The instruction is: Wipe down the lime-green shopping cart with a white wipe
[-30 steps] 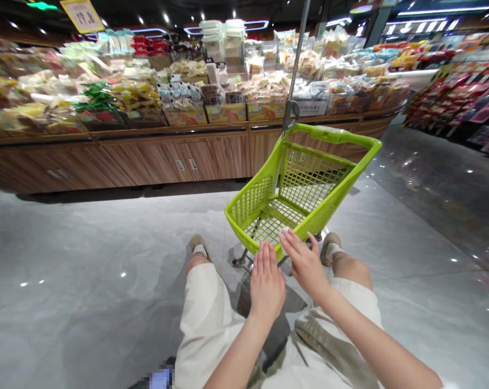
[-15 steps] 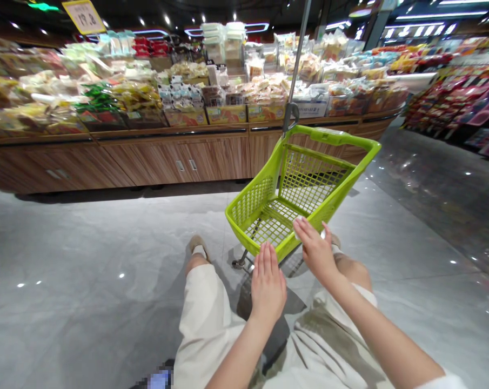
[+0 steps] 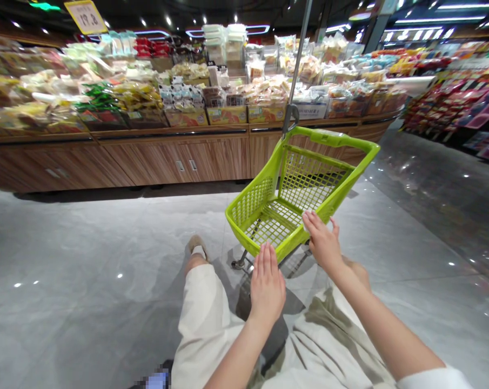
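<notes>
A bright green shopping cart with a lattice basket stands before me, its near corner pointing toward my legs. My left hand rests palm down at the cart's near rim, fingers straight and together, the tips touching the edge; its thumb is hidden. Along the right-hand rim lies my right hand, fingers stretched forward and thumb apart. Something white, like a bit of tissue, shows at its fingertips, pressed against the rim; most of it is covered by the fingers.
Behind the cart runs a long wooden display counter piled with packaged snacks. A metal pole rises by the cart's far left corner. A yellow-framed price sign hangs at upper left. More shelves stand at right. Grey tiled floor surrounds my feet.
My right hand has slid up along the cart's right rim, away from the near corner, the white piece moving with it. My left hand and the cart are nearly unmoved.
</notes>
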Tool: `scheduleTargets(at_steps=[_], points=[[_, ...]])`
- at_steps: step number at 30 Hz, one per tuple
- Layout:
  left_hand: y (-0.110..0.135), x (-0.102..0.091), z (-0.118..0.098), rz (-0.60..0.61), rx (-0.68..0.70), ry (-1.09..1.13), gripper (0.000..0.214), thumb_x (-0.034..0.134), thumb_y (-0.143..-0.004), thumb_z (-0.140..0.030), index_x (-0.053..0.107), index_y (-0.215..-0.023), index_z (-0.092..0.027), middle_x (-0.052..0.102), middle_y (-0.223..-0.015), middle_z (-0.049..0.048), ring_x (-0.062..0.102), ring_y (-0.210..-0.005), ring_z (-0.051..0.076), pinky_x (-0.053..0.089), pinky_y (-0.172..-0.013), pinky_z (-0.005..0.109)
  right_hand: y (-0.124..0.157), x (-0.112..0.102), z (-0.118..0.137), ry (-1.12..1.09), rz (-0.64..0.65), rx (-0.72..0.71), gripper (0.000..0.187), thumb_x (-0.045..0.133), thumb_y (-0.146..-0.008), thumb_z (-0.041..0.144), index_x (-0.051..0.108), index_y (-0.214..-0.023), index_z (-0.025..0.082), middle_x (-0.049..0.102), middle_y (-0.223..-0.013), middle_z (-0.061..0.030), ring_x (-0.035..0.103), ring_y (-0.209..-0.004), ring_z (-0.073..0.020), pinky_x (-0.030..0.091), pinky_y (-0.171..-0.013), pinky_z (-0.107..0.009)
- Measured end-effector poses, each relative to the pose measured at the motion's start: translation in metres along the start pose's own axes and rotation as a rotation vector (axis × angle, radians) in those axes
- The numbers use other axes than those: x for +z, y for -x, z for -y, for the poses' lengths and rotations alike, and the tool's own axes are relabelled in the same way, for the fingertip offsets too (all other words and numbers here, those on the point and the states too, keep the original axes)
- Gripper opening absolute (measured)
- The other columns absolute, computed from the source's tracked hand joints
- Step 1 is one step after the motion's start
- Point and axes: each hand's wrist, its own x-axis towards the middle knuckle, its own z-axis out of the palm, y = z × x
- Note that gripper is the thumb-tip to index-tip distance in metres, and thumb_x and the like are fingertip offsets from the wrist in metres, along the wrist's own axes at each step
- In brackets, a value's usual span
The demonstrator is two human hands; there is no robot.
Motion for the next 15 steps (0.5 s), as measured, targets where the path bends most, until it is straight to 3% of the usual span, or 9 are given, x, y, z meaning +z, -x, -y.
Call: scheduleTargets(at_steps=[4,6,9,13,15], points=[[0.0,0.002,0.0,0.001,-0.004,-0.01,0.073,0.045,-0.089,-0.015,0.011,-0.152,-0.002,0.027,-0.157,0.0196,0.02,-0.148,0.027,0.032,-0.118,0.045,0.031,-0.001,0.061,-0.12,0.062,-0.178,0.074,0.041,-0.071,-0.001,0.042,-0.142,0.019,0.046,-0.149,-0.0093,0.038,-0.141,-0.0193,0.009,-0.117,-0.048],[0.001,0.003,0.002,0.009,0.003,-0.018,0.072,0.045,-0.088,-0.015,0.014,-0.152,-0.002,0.029,-0.157,0.0193,0.019,-0.148,0.027,0.031,-0.118,0.045,0.04,-0.003,0.073,-0.164,0.092,-0.28,0.074,0.04,-0.072,-0.001,0.041,-0.143,0.02,0.046,-0.149,-0.0079,0.037,-0.141,-0.0174,0.008,-0.118,-0.047],[0.001,0.001,0.005,0.018,0.014,-0.022,0.068,0.041,-0.09,-0.015,0.016,-0.152,-0.002,0.028,-0.158,0.0181,0.018,-0.148,0.026,0.031,-0.118,0.044,0.031,-0.005,0.046,-0.135,0.107,-0.308,0.078,0.039,-0.071,-0.002,0.04,-0.144,0.024,0.048,-0.147,-0.0056,0.041,-0.139,-0.0168,0.006,-0.117,-0.049],[0.001,-0.001,0.004,0.011,0.017,-0.005,0.069,0.041,-0.091,-0.015,0.013,-0.152,-0.003,0.027,-0.158,0.0179,0.018,-0.148,0.026,0.032,-0.118,0.044,-0.002,-0.004,-0.014,-0.019,0.037,-0.095,0.076,0.04,-0.07,-0.001,0.044,-0.141,0.025,0.05,-0.146,-0.0055,0.043,-0.137,-0.0199,0.008,-0.116,-0.053],[0.0,-0.001,0.001,0.003,0.008,0.003,0.07,0.042,-0.091,-0.015,0.011,-0.153,-0.004,0.026,-0.158,0.0178,0.018,-0.148,0.026,0.032,-0.118,0.045,-0.008,-0.002,-0.021,0.01,0.012,-0.023,0.074,0.041,-0.07,-0.001,0.045,-0.14,0.023,0.051,-0.145,-0.0067,0.043,-0.137,-0.0213,0.009,-0.115,-0.054]])
